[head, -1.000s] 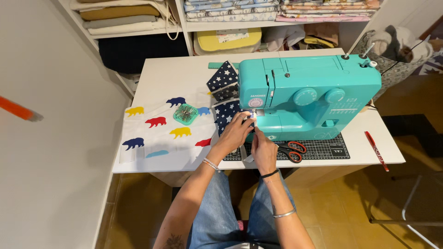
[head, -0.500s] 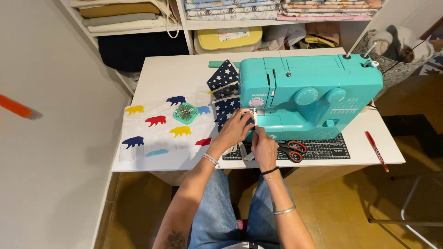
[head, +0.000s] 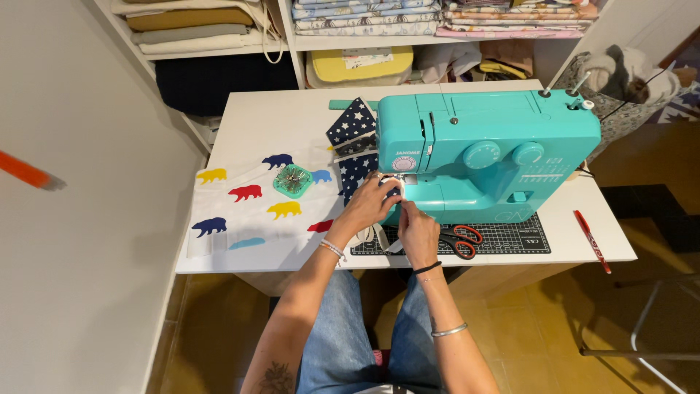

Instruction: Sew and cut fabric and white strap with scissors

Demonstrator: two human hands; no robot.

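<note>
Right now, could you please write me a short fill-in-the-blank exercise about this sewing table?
1. Both hands, the left hand and the right hand, work at the needle end of a ____ coloured sewing machine.
2. The scissors with red handles lie on the dark cutting ____.
3. The white cloth is printed with coloured ____ shapes.
4. The navy fabric beside the machine is patterned with white ____.

Missing words: turquoise; mat; bear; stars
</note>
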